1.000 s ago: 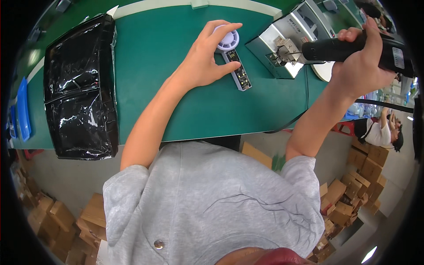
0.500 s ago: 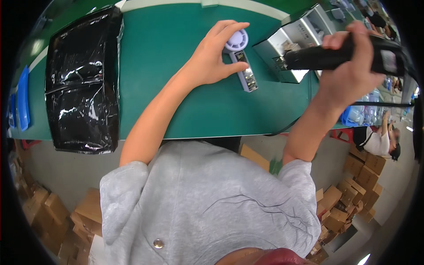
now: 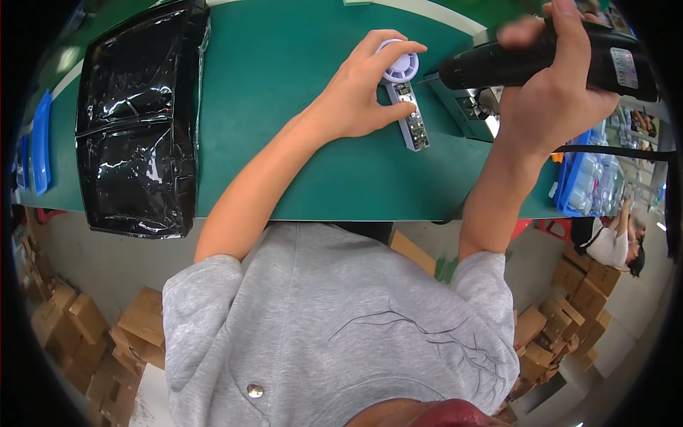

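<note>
On the green tabletop lies a pale lilac handheld fan (image 3: 415, 134), its round head away from me and its handle open, baring a narrow circuit board. My left hand (image 3: 356, 99) holds it, fingers over the head and thumb across the handle. In my right hand (image 3: 551, 107) is a black corded electric screwdriver (image 3: 491, 62), held nearly level. Its thin bit points left, close to where the fan's head meets the handle; whether it touches, I cannot tell.
Behind the screwdriver stands an open-topped box (image 3: 455, 107), partly hidden. A package in shiny black plastic (image 3: 128, 171) covers the table's left side, with blue trays (image 3: 40, 142) beyond. At right are a blue bin (image 3: 569, 185) of pale parts and another person (image 3: 605, 240).
The screwdriver has come left and slightly up, from over the box to beside the fan. My left hand and the fan sit slightly farther right in the picture.
</note>
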A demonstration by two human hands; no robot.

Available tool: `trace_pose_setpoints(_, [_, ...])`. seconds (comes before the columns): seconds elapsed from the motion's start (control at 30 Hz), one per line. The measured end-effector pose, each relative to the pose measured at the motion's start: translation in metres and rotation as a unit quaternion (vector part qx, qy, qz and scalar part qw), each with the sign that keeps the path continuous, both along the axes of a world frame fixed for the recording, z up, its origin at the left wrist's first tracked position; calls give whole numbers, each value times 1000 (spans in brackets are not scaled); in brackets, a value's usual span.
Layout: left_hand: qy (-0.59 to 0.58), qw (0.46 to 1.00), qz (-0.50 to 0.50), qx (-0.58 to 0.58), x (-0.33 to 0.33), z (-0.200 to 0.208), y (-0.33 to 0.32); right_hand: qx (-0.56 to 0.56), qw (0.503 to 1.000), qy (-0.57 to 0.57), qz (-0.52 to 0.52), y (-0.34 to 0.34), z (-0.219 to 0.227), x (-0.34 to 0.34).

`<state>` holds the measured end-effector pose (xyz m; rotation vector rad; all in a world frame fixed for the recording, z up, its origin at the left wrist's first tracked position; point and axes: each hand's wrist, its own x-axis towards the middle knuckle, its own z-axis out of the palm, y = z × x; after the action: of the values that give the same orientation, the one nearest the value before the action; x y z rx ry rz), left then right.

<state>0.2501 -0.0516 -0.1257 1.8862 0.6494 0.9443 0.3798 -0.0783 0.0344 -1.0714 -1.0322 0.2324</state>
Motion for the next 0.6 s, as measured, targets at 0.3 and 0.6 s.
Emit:
trace_pose_setpoints(0.3, [-9, 1000, 7, 18, 3, -4, 1, -22, 1000, -1, -6, 8, -10, -1])
trace_pose_setpoints(0.6, [-3, 1000, 9, 12, 3, -1, 0, -34, 999, -26, 2, 4, -13, 0])
